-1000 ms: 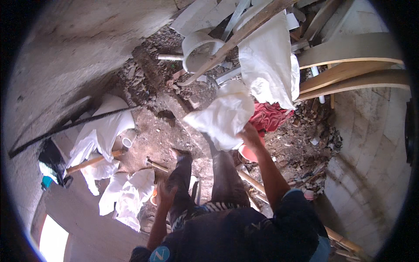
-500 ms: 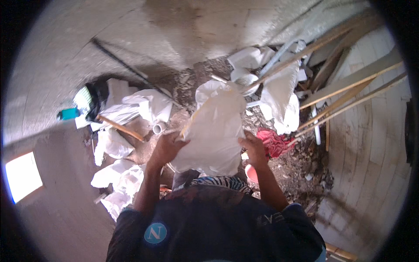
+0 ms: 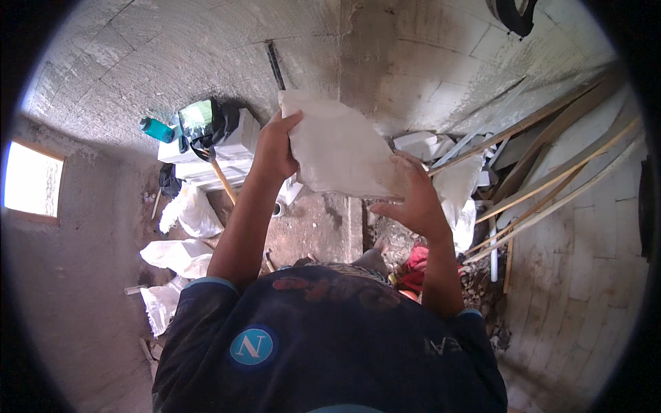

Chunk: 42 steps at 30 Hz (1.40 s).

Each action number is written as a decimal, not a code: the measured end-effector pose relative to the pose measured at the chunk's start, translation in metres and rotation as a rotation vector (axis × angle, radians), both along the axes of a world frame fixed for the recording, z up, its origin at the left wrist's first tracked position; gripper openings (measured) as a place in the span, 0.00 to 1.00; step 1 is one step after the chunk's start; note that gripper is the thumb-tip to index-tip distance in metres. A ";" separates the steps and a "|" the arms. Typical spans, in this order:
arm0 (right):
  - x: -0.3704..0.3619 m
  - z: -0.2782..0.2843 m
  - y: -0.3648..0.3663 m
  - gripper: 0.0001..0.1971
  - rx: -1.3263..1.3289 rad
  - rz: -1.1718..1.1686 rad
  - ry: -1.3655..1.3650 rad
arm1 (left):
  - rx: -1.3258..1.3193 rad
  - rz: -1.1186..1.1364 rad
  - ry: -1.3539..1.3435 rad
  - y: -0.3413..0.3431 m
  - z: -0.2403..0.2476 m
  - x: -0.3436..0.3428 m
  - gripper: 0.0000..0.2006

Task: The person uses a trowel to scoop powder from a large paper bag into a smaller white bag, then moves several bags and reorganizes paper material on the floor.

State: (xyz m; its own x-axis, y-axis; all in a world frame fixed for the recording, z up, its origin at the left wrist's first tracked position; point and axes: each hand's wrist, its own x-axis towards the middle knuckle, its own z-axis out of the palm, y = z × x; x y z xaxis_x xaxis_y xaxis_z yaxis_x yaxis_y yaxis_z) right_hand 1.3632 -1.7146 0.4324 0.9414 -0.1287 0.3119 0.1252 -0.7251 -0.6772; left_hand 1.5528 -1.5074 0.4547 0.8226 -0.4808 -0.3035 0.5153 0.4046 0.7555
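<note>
white sack (image 3: 337,148): held up in the air in front of the chest, spread nearly flat between both hands, sloping lower toward the right.
left hand (image 3: 279,146): closed on the left edge of the sack, near its upper corner, with the thumb across the front face.
right hand (image 3: 418,199): placed at the lower right corner of the sack, with fingers along the edge and thumb spread well apart from them (firm grip or light touch, impossible to tell).
dark shirt (image 3: 323,378): filling the lower middle, seen from above, with blue trim and a round blue badge.
white blocks (image 3: 241,141): stacked at the left, below the far wall (image 3: 206,55), with a black bag (image 3: 224,124) and a teal bottle (image 3: 157,129) on top.
wooden handle (image 3: 224,182): slanting in front of the blocks.
white bags (image 3: 177,256): crumpled on the left side of the floor (image 3: 303,230).
planks (image 3: 533,162): long and bare, slanting along the right side, near a thin white pipe (image 3: 494,255).
red cloth (image 3: 415,267): bunched on the ground, partly hidden by the right forearm (image 3: 441,275).
window (image 3: 33,180): bright, wood-framed, set in the left wall (image 3: 96,199).
</note>
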 end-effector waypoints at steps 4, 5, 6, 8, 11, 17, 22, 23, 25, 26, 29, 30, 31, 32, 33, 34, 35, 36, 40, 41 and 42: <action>0.005 -0.021 0.015 0.36 -0.255 -0.148 -0.043 | -0.073 0.002 0.046 0.016 0.015 0.013 0.23; 0.009 -0.034 0.005 0.33 -0.265 -0.118 -0.084 | -0.106 -0.003 0.030 0.022 0.015 0.019 0.24; 0.016 -0.032 0.002 0.30 -0.277 -0.089 -0.124 | -0.139 -0.009 0.014 0.026 0.014 0.026 0.26; 0.022 -0.004 0.004 0.25 0.028 -0.119 0.088 | -0.187 -0.021 -0.058 0.043 0.016 0.041 0.31; 0.035 0.043 0.004 0.22 0.227 -0.120 0.179 | -0.190 0.094 -0.207 0.052 0.049 0.036 0.30; 0.056 0.129 -0.013 0.22 0.406 0.065 0.320 | 0.275 0.057 -0.845 0.073 0.087 0.043 0.41; 0.061 0.148 -0.038 0.26 0.366 0.183 0.392 | 0.506 -0.048 -0.953 0.056 0.063 0.040 0.50; 0.059 0.155 -0.038 0.25 0.255 0.175 0.389 | 0.584 -0.036 -1.050 0.052 0.066 0.036 0.51; 0.056 0.174 -0.035 0.23 0.035 0.150 0.388 | 0.734 0.068 -1.287 0.037 0.068 0.040 0.53; 0.053 0.184 -0.030 0.23 -0.052 0.132 0.393 | 0.771 0.075 -1.379 0.028 0.072 0.044 0.54; 0.051 0.200 -0.028 0.24 -0.125 0.135 0.396 | 0.809 0.022 -1.397 0.009 0.101 0.036 0.42; 0.053 0.196 -0.036 0.24 -0.031 0.168 0.380 | 0.798 -0.078 -1.291 0.003 0.103 0.042 0.37; 0.049 0.195 -0.043 0.23 0.064 0.201 0.361 | 0.788 -0.177 -1.184 0.000 0.104 0.057 0.31; 0.042 0.203 -0.044 0.23 0.010 0.185 0.394 | 0.788 -0.267 -1.076 0.003 0.104 0.072 0.25; 0.034 0.216 -0.041 0.22 -0.042 0.171 0.426 | 0.728 -0.202 -1.116 0.009 0.101 0.085 0.20; 0.027 0.222 -0.042 0.21 -0.092 0.153 0.461 | 0.664 -0.142 -1.152 0.012 0.093 0.099 0.15; 0.021 0.223 -0.049 0.21 -0.142 0.155 0.464 | 0.597 -0.081 -1.187 0.017 0.091 0.111 0.11; 0.017 0.219 -0.063 0.20 -0.191 0.158 0.473 | 0.505 -0.018 -1.236 0.020 0.088 0.124 0.10; -0.005 0.215 -0.094 0.16 -0.237 0.097 0.562 | 0.210 0.073 -1.092 0.034 0.099 0.138 0.09; -0.010 0.214 -0.100 0.15 -0.163 0.093 0.542 | 0.154 0.058 -0.982 0.041 0.109 0.133 0.09; -0.013 0.209 -0.105 0.14 -0.090 0.096 0.521 | 0.197 0.091 -0.969 0.047 0.115 0.131 0.10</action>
State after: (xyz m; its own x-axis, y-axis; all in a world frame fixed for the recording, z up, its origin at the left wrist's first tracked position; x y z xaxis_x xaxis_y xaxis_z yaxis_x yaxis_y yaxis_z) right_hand 1.3506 -1.8193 0.6411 0.9807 -0.0292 -0.1935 -0.1423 -0.7850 -0.6029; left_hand 1.6835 -1.4602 0.5697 0.7890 -0.4168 0.4513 -0.3869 0.2334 0.8921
